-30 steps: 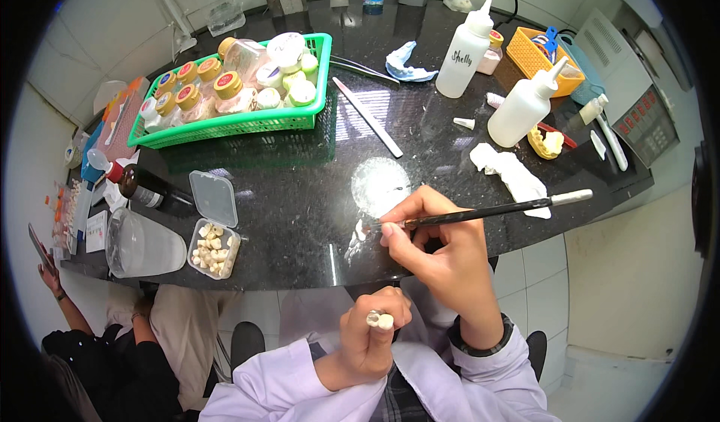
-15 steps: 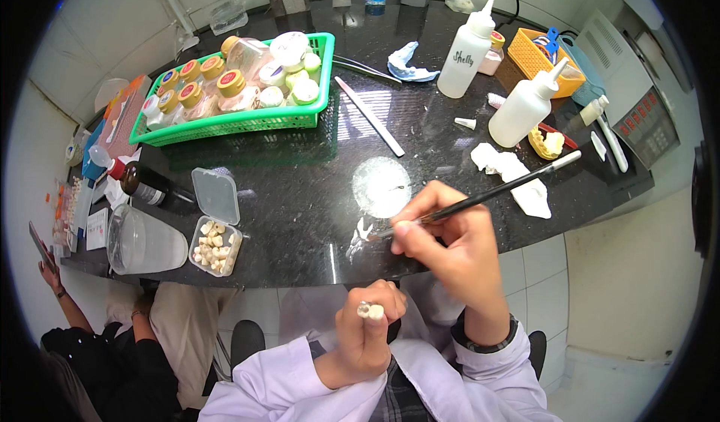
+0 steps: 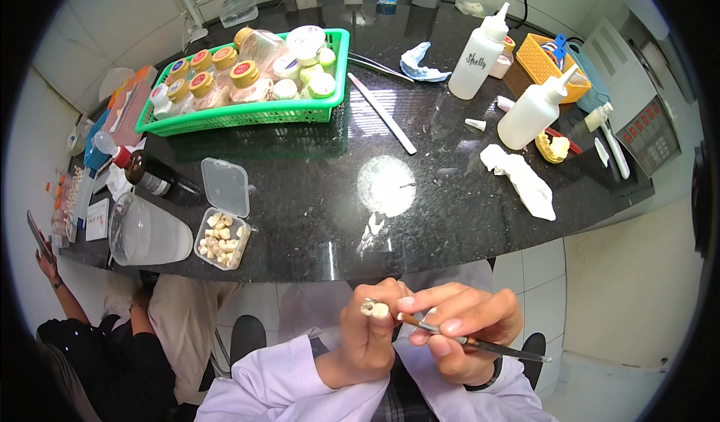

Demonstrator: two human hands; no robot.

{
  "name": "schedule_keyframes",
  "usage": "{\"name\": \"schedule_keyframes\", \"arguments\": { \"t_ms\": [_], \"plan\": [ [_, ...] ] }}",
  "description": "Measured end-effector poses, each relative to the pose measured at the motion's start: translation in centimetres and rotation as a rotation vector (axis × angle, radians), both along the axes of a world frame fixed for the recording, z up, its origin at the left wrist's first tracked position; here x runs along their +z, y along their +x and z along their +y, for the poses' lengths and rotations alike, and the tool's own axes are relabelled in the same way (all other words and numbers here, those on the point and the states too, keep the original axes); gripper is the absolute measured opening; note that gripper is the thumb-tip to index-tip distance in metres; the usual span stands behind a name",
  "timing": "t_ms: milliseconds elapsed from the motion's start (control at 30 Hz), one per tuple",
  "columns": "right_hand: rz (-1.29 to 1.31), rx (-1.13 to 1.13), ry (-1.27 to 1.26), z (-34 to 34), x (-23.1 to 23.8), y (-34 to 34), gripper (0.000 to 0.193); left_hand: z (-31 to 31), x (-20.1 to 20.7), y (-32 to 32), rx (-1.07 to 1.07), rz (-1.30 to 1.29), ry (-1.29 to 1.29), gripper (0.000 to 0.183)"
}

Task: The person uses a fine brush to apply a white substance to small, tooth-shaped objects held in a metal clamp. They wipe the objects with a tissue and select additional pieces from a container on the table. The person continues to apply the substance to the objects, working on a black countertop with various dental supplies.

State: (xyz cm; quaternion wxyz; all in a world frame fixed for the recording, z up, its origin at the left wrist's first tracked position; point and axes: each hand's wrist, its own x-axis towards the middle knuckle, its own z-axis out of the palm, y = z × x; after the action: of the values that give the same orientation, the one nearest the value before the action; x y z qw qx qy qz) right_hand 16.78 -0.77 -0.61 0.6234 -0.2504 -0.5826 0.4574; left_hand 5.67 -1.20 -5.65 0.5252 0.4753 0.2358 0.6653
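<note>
My left hand [image 3: 361, 347] is closed above my lap, in front of the counter edge. At its fingertips it grips a small ivory tooth-shaped piece [image 3: 380, 311], with a shiny clear or metallic bit [image 3: 367, 306] beside it. My right hand [image 3: 480, 318] pinches a thin brush [image 3: 502, 349] with a dark handle. The brush slants so that its brownish tip comes close to the tooth piece; whether they touch I cannot tell. White smears [image 3: 370, 228] lie on the black counter [image 3: 315, 190] beyond my hands.
Left on the counter are an open box of tooth pieces [image 3: 221, 248], a clear cup [image 3: 150, 234] and a brown bottle [image 3: 154, 176]. Behind stands a green basket [image 3: 247, 121] of jars. Two squeeze bottles [image 3: 478, 56] and crumpled tissue [image 3: 525, 186] are right. A seated person [image 3: 112, 362] holds a phone.
My right hand has come down and toward me with the brush, from over the counter to beside my left hand. The left hand stays nearly in place. The view has shifted slightly.
</note>
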Motion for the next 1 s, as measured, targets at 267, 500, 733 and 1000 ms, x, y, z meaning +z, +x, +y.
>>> {"name": "schedule_keyframes", "arguments": {
  "t_ms": [267,500,733,1000],
  "plan": [
    [-0.072,-0.007,-0.008,-0.6,0.3,0.2,0.021,-0.1,-0.2,0.1,-0.010,-0.025,0.056,0.023],
    [0.028,0.099,-0.032,-1.0,-0.5,1.0,0.036,-0.4,-0.1,0.2,-0.029,-0.004,0.040,0.023],
    [-0.008,0.098,-0.018,-1.0,-0.4,1.1,0.037,-0.3,-0.2,0.3,-0.030,-0.032,0.053,0.023],
    [0.037,0.144,-0.043,-1.2,-0.2,1.1,0.039,-0.3,-0.2,0.1,-0.041,-0.052,0.090,0.024]
  ]
}}
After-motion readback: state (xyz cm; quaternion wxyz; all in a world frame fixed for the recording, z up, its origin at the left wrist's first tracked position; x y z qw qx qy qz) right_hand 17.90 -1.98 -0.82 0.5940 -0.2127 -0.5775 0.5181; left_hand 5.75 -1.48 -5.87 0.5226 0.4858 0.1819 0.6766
